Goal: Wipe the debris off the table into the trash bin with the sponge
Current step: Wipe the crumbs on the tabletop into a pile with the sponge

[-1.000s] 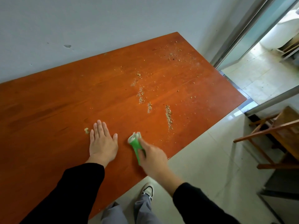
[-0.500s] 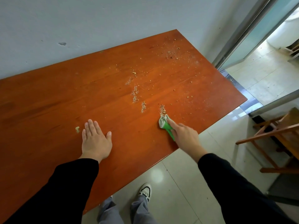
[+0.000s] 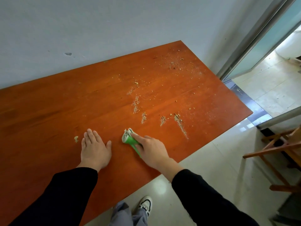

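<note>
- The right hand point(image 3: 151, 149) is closed around a green sponge point(image 3: 129, 139), forefinger laid along its top, pressing it onto the table point(image 3: 48, 111) near the front edge.
- The left hand point(image 3: 94, 147) lies flat on the table, fingers spread, gripping nothing; it looks like a brace for the body.
- The sponge shows a whitish, crumpled front end and a green body that tapers back under the palm. It looks soft and light, so it should squash and bend under pressure.
- Judgement: it is best held as it is now, fingers on top and thumb at the side, low enough to keep the front edge flat on the wood. A loose pinch would let it fold and ride over the grit.
- Debris point(image 3: 180, 124) sits in several short lines and a wide scatter to the right of the sponge and toward the far corner point(image 3: 175, 65). The bits are small, dry and loose, so they should slide easily but also skip past a narrow sponge.
- 1 pale blob point(image 3: 76, 138) lies just beside the left hand's little finger.
- No trash bin is in view, so I cannot tell which edge the debris should go over.
- Most of the debris is not yet cleared.
</note>
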### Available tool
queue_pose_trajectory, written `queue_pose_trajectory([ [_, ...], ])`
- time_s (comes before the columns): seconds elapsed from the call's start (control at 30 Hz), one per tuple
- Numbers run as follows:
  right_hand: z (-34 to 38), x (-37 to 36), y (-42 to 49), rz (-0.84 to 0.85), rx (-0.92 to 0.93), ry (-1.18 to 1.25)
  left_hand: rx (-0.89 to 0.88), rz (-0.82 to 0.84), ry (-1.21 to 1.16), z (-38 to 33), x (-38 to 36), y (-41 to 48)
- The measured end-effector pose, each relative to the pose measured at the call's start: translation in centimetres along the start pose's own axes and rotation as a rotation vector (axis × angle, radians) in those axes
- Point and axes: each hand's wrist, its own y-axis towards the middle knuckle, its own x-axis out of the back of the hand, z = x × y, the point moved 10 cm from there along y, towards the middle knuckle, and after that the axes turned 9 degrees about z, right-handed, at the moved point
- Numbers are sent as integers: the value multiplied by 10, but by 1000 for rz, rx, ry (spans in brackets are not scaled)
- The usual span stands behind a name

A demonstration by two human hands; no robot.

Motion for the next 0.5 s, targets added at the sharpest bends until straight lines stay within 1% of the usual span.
queue_pose_trajectory([
  [0.07,13,-12,15,54,16,-45,10,-3,18,-2,3,2],
  [0.13,3,-11,26,55,-16,-90,18,9,19,-3,5,4],
  [0.33,-76,34,34,-45,-198,-93,47,-14,-1,-10,10,5],
  [0.5,-146,69,33,-113,-406,-130,73,-44,2,-10,12,8],
])
